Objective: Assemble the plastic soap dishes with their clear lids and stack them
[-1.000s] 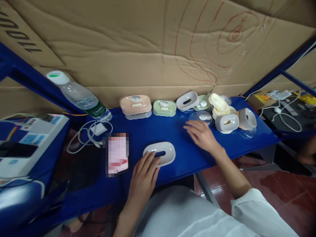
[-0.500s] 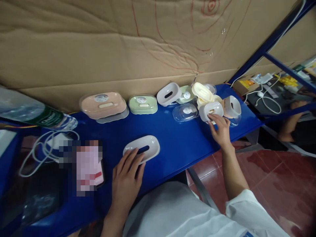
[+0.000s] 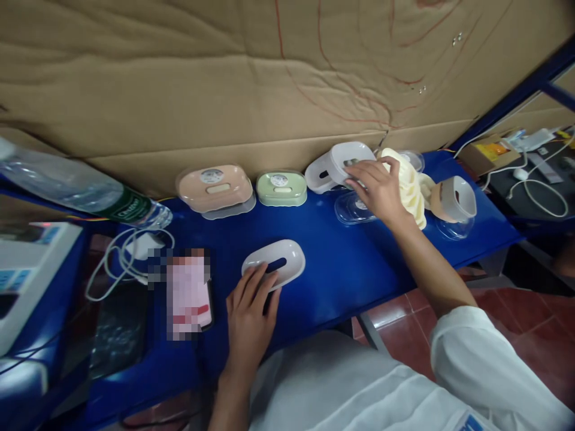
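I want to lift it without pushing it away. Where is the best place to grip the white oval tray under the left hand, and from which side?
Probably grip the white oval tray across its short width, coming from above. It lies flat on the blue table with a raised rim, and the left hand already rests its fingers at the central slot, which a finger could hook.

Left grip (image 3: 249,311) flat (right grip (image 3: 377,190) curled).

Blue shelf (image 3: 341,281), cardboard backing (image 3: 179,78), red-tiled floor (image 3: 395,320)
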{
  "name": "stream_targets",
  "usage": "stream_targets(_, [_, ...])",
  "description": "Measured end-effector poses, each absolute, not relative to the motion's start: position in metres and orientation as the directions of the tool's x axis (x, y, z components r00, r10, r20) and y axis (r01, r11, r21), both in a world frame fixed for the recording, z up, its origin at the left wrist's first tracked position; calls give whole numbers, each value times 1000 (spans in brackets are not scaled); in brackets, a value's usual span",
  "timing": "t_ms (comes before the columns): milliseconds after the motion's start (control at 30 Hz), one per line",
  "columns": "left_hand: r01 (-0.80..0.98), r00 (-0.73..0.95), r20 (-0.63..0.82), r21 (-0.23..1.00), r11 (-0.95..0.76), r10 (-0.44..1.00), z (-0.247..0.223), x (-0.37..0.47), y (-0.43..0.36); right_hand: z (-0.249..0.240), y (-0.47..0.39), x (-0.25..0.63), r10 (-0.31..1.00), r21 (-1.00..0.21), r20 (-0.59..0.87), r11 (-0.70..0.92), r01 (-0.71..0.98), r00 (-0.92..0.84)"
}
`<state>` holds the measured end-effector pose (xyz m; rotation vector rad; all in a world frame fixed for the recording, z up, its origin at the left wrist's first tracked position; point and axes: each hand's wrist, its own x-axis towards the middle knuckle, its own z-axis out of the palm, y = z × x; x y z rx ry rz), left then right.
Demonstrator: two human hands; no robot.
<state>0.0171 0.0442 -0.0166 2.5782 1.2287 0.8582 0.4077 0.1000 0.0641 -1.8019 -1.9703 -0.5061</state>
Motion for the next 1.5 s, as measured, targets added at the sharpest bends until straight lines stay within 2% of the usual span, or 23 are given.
stream_targets(100, [661, 502, 425, 373, -651, 753, -16, 17, 43, 62, 102, 413, 878, -22, 477, 52, 998, -36])
stream_targets(300, [660, 510, 401, 385, -645, 761, -15, 18, 43, 40, 64, 462, 787, -74, 479, -405, 911, 388])
stream_targets(400, [657, 516, 414, 371, -656, 750, -15, 19, 44, 28, 60, 478, 763, -94, 465, -462, 882, 450])
stream_targets(500, [656, 517, 423, 363, -662, 744, -15, 20, 43, 27, 63, 481, 717, -140, 547, -431, 891, 433])
stream_targets(633, [654, 527, 431, 345, -673, 733, -15, 20, 42, 43, 53, 454, 584, -173, 728, -351, 920, 360])
stream_targets(700, [653, 534, 424, 342, -676, 731, -15, 20, 43, 50, 36, 419, 577, -144, 786, -180, 973, 223])
stream_targets(800, [657, 496, 446, 368, -658, 745, -13, 18, 42, 51, 1, 342, 679, -135, 734, 187, 973, -29])
stream_targets(867, [655, 425, 483, 420, -628, 766, -9, 15, 40, 46, -19, 288, 664, -248, 739, 427, 870, -115])
stream_targets(933, [642, 313, 512, 507, -576, 800, -4, 8, 35, 38, -29, 243, 682, -408, 723, 547, 731, -107])
stream_targets(1033, [669, 70, 537, 600, -439, 841, 7, -7, 26, 26, -21, 205, 751, -563, 659, 532, 632, -46])
stream_targets(1100, [716, -63, 547, 608, -345, 835, 17, -19, 22, 20, -7, 195, 763, -576, 647, 484, 658, 5])
stream_targets(1167, [741, -105, 562, 594, -312, 821, 28, -27, 21, 14, 7, 192, 774, -537, 633, 426, 728, 14])
stream_targets(1267, [730, 2, 589, 551, -404, 808, 44, -33, 24, 9, 19, 189, 859, -403, 488, 377, 834, -154])
stream_targets(1333, [717, 144, 586, 494, -492, 797, 50, -31, 28, 8, 19, 189, 882, -347, 363, 428, 834, -302])
stream_targets(1400, [718, 275, 565, 416, -557, 778, 48, -27, 32, 9, 15, 193, 869, -367, 317, 482, 796, -380])
stream_targets(1500, [727, 404, 518, 318, -609, 754, 37, -18, 40, 10, 6, 210, 900, -430, 329, 413, 803, -286])
